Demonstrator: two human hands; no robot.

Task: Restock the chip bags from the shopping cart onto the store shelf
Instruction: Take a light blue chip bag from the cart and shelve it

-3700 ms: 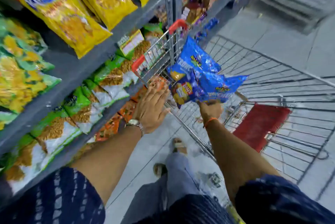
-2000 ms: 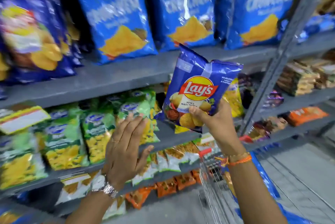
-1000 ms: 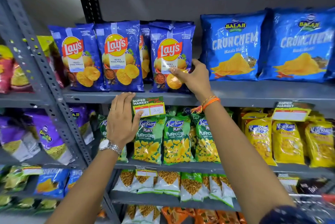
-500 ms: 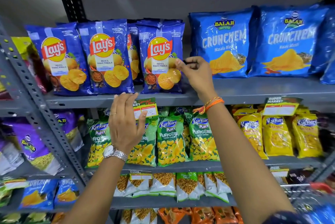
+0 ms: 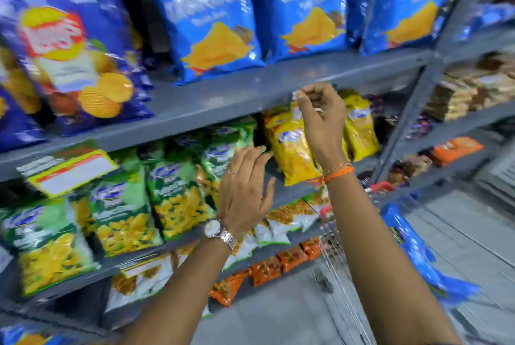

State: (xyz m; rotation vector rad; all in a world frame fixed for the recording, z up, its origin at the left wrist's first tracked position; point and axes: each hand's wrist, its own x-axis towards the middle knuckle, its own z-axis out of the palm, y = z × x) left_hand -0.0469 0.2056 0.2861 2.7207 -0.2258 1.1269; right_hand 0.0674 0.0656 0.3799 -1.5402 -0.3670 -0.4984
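With both hands empty, left hand (image 5: 245,188) spread and right hand (image 5: 320,116) loosely curled, the next chip bag (image 5: 418,255) in the shopping cart (image 5: 334,258) is best gripped by its top seam.

It was a shop aisle: grey metal shelves (image 5: 223,96) stood packed with rows of chip bags (image 5: 217,15), a price label (image 5: 69,171) clipped on, a wire shopping cart (image 5: 342,275) alongside.
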